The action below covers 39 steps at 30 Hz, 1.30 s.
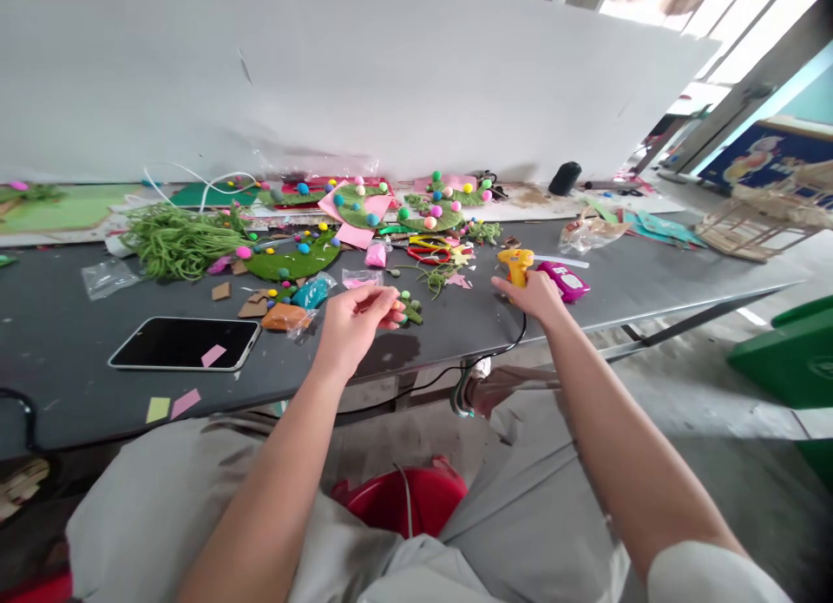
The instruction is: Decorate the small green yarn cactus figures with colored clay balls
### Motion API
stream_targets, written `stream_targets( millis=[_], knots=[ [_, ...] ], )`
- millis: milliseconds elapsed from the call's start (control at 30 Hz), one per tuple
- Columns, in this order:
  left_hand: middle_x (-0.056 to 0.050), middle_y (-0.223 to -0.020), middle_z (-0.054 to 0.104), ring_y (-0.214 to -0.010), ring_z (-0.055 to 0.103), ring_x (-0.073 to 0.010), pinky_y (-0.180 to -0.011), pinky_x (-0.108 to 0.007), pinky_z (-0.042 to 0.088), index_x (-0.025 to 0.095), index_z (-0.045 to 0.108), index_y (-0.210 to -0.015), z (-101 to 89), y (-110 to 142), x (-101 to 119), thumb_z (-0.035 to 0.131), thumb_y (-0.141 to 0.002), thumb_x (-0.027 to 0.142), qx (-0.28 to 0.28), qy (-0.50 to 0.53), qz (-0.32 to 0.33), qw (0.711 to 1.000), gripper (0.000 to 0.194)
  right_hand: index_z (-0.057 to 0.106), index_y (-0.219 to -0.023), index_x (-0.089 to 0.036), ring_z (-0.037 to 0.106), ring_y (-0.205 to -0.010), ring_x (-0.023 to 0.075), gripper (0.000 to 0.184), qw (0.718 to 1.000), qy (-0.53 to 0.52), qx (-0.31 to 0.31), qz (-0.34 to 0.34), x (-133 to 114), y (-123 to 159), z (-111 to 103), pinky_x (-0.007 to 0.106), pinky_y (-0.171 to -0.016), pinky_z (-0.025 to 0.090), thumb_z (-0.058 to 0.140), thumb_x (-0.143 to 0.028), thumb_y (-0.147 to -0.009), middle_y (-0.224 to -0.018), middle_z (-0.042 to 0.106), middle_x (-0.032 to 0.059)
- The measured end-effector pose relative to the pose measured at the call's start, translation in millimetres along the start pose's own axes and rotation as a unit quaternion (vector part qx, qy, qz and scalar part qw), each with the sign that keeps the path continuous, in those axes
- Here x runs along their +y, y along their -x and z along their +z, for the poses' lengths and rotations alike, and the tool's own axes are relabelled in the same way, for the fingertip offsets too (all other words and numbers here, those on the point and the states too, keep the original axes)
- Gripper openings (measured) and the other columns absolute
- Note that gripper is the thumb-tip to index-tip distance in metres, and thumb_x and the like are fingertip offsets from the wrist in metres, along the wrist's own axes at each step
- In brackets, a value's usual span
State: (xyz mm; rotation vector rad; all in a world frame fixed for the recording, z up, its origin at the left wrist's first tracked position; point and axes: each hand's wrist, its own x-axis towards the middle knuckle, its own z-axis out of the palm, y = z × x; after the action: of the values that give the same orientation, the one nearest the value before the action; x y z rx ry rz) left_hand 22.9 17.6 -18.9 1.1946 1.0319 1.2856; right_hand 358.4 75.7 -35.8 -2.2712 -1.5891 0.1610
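Observation:
My left hand is raised over the near part of the table, its thumb and fingers pinched together. At its fingertips is a small fuzzy green piece with little balls on it, partly hidden by the fingers. My right hand is closed around the handle of a yellow glue gun, whose black cord hangs over the table's front edge. Right beside that hand lies a magenta packet with a white label. A clear glue stick lies behind it.
Green felt shapes with pom-poms, a bundle of green strands, red-handled pliers and small bags crowd the table. A phone lies at left. Below are a red bucket and, at right, a green bin.

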Motion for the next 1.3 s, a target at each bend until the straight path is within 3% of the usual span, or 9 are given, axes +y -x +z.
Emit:
stream_targets(
  millis=[133,267,433,533,633,733,867,1100,1300],
  knots=[
    [-0.007,-0.093,0.079,-0.087,0.074,-0.0194,-0.085,-0.032,0.063,0.016,0.08,-0.099,-1.0,-0.8,-2.8,0.094,-0.069,0.038,-0.017,-0.04,0.029,0.999,0.04,0.073,-0.097,-0.009,0.07,-0.095,0.0344,0.037,0.997,-0.069,-0.001,0.024,-6.1,-14.0,-1.6,0.043,-0.082,0.053,0.071,-0.044,-0.084,-0.094,0.073,0.0196],
    [-0.011,-0.108,0.08,-0.095,0.075,-0.0218,-0.085,-0.034,0.063,0.018,0.078,-0.11,0.7,-1.2,-5.2,0.081,-0.085,0.044,-0.044,-0.029,0.021,0.998,0.037,0.07,-0.111,-0.012,0.071,-0.086,0.0219,0.036,0.981,-0.192,-0.01,-0.031,-10.2,2.3,-9.2,0.032,-0.074,0.055,0.062,-0.043,-0.093,-0.102,0.075,0.0129],
    [-0.007,-0.085,0.078,-0.07,0.071,-0.0167,-0.062,-0.027,0.058,0.017,0.079,-0.097,1.3,-0.7,-8.7,0.079,-0.085,0.051,-0.005,-0.063,0.037,0.997,0.036,0.073,-0.095,-0.016,0.056,-0.059,0.0104,0.035,0.882,-0.458,-0.103,-0.04,-28.1,44.3,-18.3,0.025,-0.054,0.047,0.084,-0.044,-0.076,-0.081,0.07,0.004],
    [-0.007,-0.092,0.08,-0.085,0.074,-0.02,-0.078,-0.03,0.062,0.017,0.08,-0.093,-0.6,-1.0,-9.0,0.091,-0.073,0.041,0.01,-0.105,0.056,0.993,0.032,0.068,-0.08,-0.017,0.051,-0.055,0.0095,0.037,0.861,-0.476,-0.171,-0.046,-37.8,64.3,-18.4,0.024,-0.049,0.042,0.081,-0.052,-0.079,-0.066,0.06,-0.0009],
    [-0.01,-0.104,0.08,-0.094,0.077,-0.0226,-0.088,-0.035,0.063,0.016,0.078,-0.107,-2.1,-2.1,-8.7,0.082,-0.084,0.041,0.0,-0.073,0.032,0.997,0.035,0.07,-0.081,-0.017,0.058,-0.061,0.0109,0.038,0.842,-0.463,-0.259,-0.096,-43.8,76.2,-12.5,0.026,-0.056,0.05,0.078,-0.054,-0.082,-0.076,0.069,0.0023],
    [-0.011,-0.104,0.08,-0.087,0.077,-0.0211,-0.079,-0.034,0.064,0.015,0.074,-0.115,-2.0,-3.0,-9.3,0.072,-0.092,0.045,-0.005,-0.042,0.006,0.999,0.038,0.073,-0.083,-0.017,0.062,-0.062,0.0128,0.034,0.844,-0.427,-0.304,-0.112,-48.0,80.3,-4.6,0.028,-0.061,0.055,0.079,-0.051,-0.082,-0.075,0.071,0.0025],
    [-0.006,-0.085,0.079,-0.068,0.071,-0.0173,-0.062,-0.027,0.059,0.018,0.079,-0.095,-1.8,-2.8,-10.7,0.079,-0.085,0.048,0.012,-0.13,0.039,0.991,0.031,0.075,-0.084,-0.019,0.06,-0.056,0.0123,0.029,0.862,-0.382,-0.305,-0.135,-51.8,79.2,0.0,0.027,-0.054,0.054,0.079,-0.048,-0.083,-0.066,0.069,0.0001],
    [-0.008,-0.105,0.08,-0.094,0.075,-0.0235,-0.085,-0.034,0.06,0.019,0.082,-0.104,-7.3,-3.2,-15.4,0.078,-0.086,0.037,0.016,-0.209,0.099,0.973,0.026,0.077,-0.086,-0.021,0.053,-0.047,0.0099,0.028,0.885,-0.314,-0.306,-0.156,-54.8,77.9,-0.4,0.022,-0.041,0.046,0.077,-0.049,-0.084,-0.058,0.066,-0.001],
    [-0.01,-0.097,0.08,-0.078,0.073,-0.0212,-0.066,-0.03,0.059,0.018,0.076,-0.112,-6.5,-4.0,-17.7,0.062,-0.097,0.051,-0.004,-0.162,0.044,0.986,0.039,0.079,-0.092,-0.022,0.053,-0.046,0.011,0.029,0.887,-0.303,-0.302,-0.173,-55.4,76.7,1.6,0.023,-0.038,0.043,0.076,-0.05,-0.085,-0.056,0.062,-0.0019]
  ],
)
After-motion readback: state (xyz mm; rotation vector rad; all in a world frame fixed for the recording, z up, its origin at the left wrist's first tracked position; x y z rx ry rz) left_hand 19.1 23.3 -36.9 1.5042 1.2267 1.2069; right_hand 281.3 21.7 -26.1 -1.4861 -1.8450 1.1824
